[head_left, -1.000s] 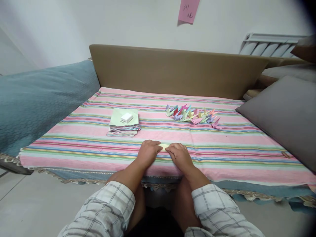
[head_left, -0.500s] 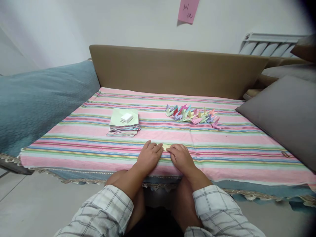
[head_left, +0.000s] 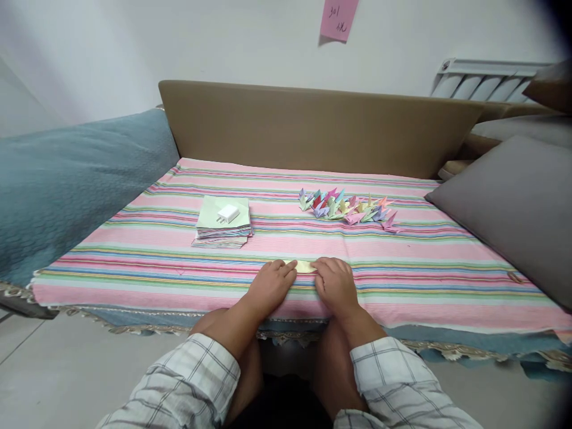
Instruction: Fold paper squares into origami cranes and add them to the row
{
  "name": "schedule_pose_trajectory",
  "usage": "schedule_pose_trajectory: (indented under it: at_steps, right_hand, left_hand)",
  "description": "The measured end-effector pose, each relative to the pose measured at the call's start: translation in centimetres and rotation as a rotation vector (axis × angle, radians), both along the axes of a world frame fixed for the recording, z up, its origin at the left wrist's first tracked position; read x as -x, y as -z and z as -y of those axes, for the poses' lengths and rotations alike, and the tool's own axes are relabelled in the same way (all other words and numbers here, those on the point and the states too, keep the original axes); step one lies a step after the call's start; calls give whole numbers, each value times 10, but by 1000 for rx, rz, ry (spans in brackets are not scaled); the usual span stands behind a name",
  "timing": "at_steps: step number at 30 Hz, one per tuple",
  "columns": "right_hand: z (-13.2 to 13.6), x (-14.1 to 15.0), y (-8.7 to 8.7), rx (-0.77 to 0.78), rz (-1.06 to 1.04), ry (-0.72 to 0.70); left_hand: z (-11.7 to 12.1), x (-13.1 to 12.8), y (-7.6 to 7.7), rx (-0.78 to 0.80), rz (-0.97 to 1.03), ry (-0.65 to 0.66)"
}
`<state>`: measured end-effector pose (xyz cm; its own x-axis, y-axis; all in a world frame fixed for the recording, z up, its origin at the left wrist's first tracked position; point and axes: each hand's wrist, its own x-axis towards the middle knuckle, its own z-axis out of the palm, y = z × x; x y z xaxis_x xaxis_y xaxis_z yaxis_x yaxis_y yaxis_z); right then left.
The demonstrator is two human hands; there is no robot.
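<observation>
A small folded strip of pale yellow paper (head_left: 305, 267) lies on the striped cloth in front of me. My left hand (head_left: 271, 287) rests over its left end, fingers laid flat and pressing it down. At the other end, my right hand (head_left: 335, 286) pinches the paper between thumb and fingers. Both ends of the strip are partly hidden under my fingers. Beyond my right hand sits a cluster of folded paper cranes (head_left: 348, 210) in several colours. A stack of square paper sheets (head_left: 210, 208) stands beyond my left hand, with a white charger plug (head_left: 228, 213) on top.
The striped cloth (head_left: 147, 262) covers a sofa seat. A brown backrest (head_left: 313, 128) rises behind it. On the left is a blue-covered armrest (head_left: 80, 179), on the right a grey cushion (head_left: 513, 208). A pink note (head_left: 338, 19) hangs on the wall.
My left hand has gone from pinching the paper to lying flat on it. My right hand has slid right along the strip, so more of the yellow paper shows between my hands.
</observation>
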<state>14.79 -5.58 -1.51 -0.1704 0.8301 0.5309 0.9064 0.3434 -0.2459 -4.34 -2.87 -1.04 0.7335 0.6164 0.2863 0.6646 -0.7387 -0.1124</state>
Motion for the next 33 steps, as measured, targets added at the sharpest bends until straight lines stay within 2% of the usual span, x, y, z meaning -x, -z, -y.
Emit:
schedule_pose_trajectory:
  at_steps: [2,4,10,17,22,26,29,33]
  right_hand:
    - [1,5,1,1,20,-110]
    - [1,9,5,17,44,-152]
    - [-2,11,14,83,86,-108]
    - [-8,10,10,106,-5,-108]
    - [-10,8,11,120,-54,-133]
    - [-12,5,11,34,-249,-138]
    - [-13,4,11,-46,-483,-61]
    - [-12,7,13,-42,-782,15]
  left_hand:
    - [0,0,-1,20,19,-3]
    - [0,-1,-2,35,38,-9]
    - [-1,-1,-5,86,27,-25]
    - [-12,-7,-7,161,161,-116]
    - [-19,-14,-10,171,105,-122]
    - [-21,-14,-9,170,161,-94]
    - [-23,-12,-7,237,262,-95]
    - [-23,-13,-9,271,310,-137]
